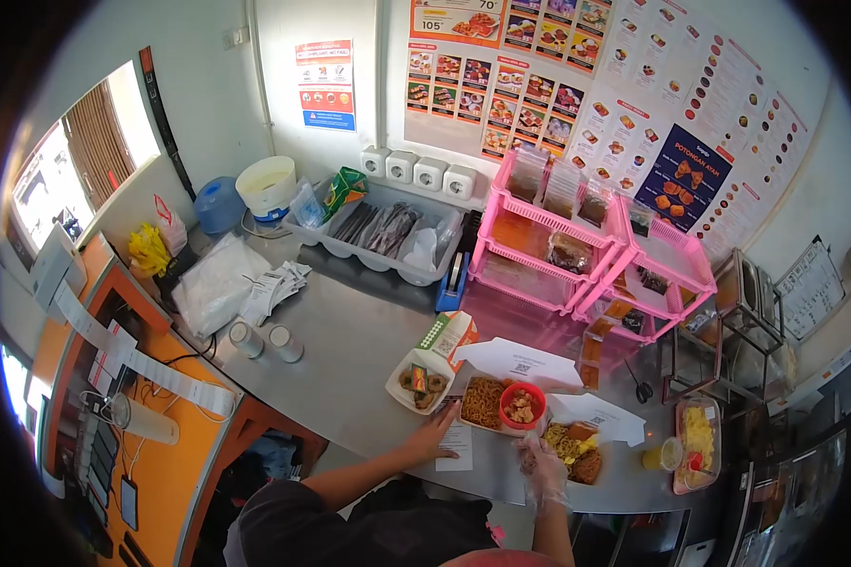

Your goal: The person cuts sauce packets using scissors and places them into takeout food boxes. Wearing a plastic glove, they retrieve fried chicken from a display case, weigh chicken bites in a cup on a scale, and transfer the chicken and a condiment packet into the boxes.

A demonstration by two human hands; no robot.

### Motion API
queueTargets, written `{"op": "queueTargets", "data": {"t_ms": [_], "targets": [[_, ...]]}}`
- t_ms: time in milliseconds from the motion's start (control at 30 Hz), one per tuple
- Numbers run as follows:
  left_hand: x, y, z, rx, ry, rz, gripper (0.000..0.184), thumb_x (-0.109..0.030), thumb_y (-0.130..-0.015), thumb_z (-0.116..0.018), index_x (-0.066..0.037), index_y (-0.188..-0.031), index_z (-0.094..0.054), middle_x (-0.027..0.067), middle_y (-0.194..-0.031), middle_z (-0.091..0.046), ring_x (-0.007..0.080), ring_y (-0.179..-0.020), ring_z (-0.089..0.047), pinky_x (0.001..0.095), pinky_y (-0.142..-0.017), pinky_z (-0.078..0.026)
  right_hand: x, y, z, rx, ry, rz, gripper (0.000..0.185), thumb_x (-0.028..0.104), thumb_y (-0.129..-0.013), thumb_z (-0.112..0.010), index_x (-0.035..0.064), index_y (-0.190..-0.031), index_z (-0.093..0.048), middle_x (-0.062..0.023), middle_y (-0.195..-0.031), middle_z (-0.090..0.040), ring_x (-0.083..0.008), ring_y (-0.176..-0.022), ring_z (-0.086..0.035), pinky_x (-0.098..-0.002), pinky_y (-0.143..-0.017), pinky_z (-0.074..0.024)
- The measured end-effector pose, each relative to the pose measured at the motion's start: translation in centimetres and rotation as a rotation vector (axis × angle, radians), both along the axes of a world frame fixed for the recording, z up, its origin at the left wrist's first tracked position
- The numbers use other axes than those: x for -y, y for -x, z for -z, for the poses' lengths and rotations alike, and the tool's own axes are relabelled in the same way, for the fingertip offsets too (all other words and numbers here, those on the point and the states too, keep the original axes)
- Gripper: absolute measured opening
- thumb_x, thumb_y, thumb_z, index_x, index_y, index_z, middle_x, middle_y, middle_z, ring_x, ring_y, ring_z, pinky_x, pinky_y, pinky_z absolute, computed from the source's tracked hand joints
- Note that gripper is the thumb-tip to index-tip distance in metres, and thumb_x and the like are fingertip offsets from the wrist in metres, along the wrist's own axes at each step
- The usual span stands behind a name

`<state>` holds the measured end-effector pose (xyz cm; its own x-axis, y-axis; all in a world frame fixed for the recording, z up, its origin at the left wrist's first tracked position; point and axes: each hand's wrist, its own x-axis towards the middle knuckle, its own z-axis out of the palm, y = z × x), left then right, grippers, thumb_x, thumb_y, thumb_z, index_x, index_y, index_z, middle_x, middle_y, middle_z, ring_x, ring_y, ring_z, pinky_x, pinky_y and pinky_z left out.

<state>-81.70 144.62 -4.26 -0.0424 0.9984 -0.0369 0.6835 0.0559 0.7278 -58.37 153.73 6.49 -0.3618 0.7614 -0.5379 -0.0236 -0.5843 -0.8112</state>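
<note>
My left hand (pixel 429 441) is bare, its fingers stretched out on a paper slip (pixel 455 448) and against the near left edge of a white takeaway box with noodles (pixel 483 401). A red bowl (pixel 523 406) of pale chunky pieces sits at that box's right side. My right hand (pixel 545 471) wears a clear plastic glove. Its fingers are bunched just below the bowl, at the left edge of a second open box with noodles, yellow shreds and fried pieces (pixel 574 449); anything inside them is hidden. Left of these stands an open carton (pixel 408 385) with browned pieces and a sachet.
Pink stacked baskets (pixel 529 236) hold packets behind the boxes. At right are a yellow-filled tub (pixel 698 439), a small cup (pixel 669 454) and scissors (pixel 640 386). A grey cutlery tray (pixel 378 231), tape dispenser (pixel 453 283) and two shakers (pixel 285 343) stand further left.
</note>
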Motion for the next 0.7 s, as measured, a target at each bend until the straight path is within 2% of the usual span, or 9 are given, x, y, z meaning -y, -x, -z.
{"op": "queueTargets", "data": {"t_ms": [533,633,700], "targets": [[0.1,0.2,0.9,0.043,-0.054,0.017,0.123,-0.038,-0.061,-0.082,-0.01,-0.146,0.002,0.0176,-0.149,-0.015,0.0394,-0.135,-0.021,0.0439,-0.109,-0.025,0.3,0.4,-0.2,0.017,0.0,0.012,0.024,0.026,-0.092,-0.054,0.0053,-0.087,-0.064,0.0061,-0.055,-0.033,-0.0064,-0.047,-0.029,-0.0224,-0.046,-0.0252],[0.1,0.2,0.9,0.03,-0.055,0.015,0.123,-0.037,-0.06,-0.082,-0.01,-0.146,0.002,0.0173,-0.15,-0.015,0.0394,-0.134,-0.021,0.0439,-0.109,-0.026,0.6,0.6,-1.0,-0.006,0.027,0.031,0.016,0.018,-0.092,-0.053,0.0041,-0.089,-0.062,0.0078,-0.057,-0.035,-0.0032,-0.047,-0.029,-0.0198,-0.045,-0.0221],[0.0,0.3,1.0,0.039,-0.066,0.013,0.123,-0.037,-0.06,-0.082,-0.01,-0.146,0.001,0.0173,-0.149,-0.015,0.0391,-0.134,-0.021,0.0436,-0.109,-0.025,0.5,0.6,-0.9,-0.008,0.031,0.042,0.016,0.018,-0.092,-0.054,0.0047,-0.089,-0.062,0.0076,-0.056,-0.035,-0.0034,-0.047,-0.029,-0.0201,-0.044,-0.0217]]}}
